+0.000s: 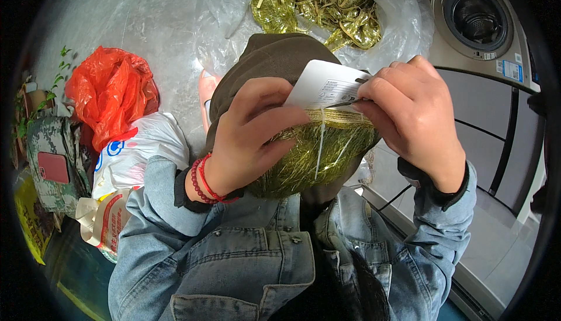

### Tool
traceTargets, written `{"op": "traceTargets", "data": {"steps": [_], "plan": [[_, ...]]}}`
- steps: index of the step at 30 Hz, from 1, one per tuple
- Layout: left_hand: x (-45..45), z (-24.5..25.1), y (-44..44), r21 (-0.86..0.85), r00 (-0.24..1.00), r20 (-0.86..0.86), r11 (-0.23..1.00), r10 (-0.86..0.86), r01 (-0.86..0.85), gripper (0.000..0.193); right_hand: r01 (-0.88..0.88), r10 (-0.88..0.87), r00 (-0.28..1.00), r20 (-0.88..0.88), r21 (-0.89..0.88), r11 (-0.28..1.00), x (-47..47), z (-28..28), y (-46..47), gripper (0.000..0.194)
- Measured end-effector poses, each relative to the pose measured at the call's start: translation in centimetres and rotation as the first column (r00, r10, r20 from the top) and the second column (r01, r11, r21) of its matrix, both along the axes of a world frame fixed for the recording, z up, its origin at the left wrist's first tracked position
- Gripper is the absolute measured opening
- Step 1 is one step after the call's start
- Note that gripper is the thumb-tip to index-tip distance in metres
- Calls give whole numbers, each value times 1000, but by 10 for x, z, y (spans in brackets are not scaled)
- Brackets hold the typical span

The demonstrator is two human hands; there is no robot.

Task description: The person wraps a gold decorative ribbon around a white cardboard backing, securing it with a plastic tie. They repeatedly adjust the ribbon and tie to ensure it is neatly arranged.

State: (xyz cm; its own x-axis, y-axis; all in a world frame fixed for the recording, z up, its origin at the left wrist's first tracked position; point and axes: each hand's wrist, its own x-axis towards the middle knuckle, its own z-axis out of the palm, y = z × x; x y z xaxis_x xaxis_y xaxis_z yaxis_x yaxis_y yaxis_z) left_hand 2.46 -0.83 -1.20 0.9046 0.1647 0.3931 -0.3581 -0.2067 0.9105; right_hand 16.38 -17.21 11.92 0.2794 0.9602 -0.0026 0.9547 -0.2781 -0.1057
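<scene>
A white printed card [328, 85] with a hanging slot stands behind a bundle of gold-green tinsel fringe [315, 159], which lies over my lap. The fringe has a gold braided band [339, 117] along its upper edge, and a thin white tie [321, 143] hangs down over it. My left hand [258, 132] is at the card's left edge and the band's left end, fingers curled; its fingertips are partly hidden. My right hand [403, 110] pinches a thin dark pointed tool [346, 103] at the card's right side, its tip near the white tie.
On the floor ahead, more gold-green tinsel [315, 5] lies on clear plastic sheeting [394, 18]. At left are a red plastic bag [114, 93], a white plastic bag [144, 145] and a camouflage bag [50, 141] with a phone [53, 167] on it. A washing machine [475, 21] stands at right.
</scene>
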Motion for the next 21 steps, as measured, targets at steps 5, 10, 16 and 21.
{"op": "traceTargets", "data": {"steps": [5,10,16,21], "plan": [[-2,1,2,-2,1000,-7,1000,4,-4,42,27,-25,999,-40,64,998,-3,-11,-6,18],[-2,1,1,4,1000,-7,1000,3,-3,42,22,-19,999,-40,66,998,-4,-13,-6,17],[-2,2,2,0,1000,-4,1000,2,-2,41,21,-20,1000,-24,74,997,-5,-14,-7,17],[-2,1,1,-25,1000,4,1000,2,-2,39,22,-19,999,-39,92,995,-5,-16,-6,18]]}}
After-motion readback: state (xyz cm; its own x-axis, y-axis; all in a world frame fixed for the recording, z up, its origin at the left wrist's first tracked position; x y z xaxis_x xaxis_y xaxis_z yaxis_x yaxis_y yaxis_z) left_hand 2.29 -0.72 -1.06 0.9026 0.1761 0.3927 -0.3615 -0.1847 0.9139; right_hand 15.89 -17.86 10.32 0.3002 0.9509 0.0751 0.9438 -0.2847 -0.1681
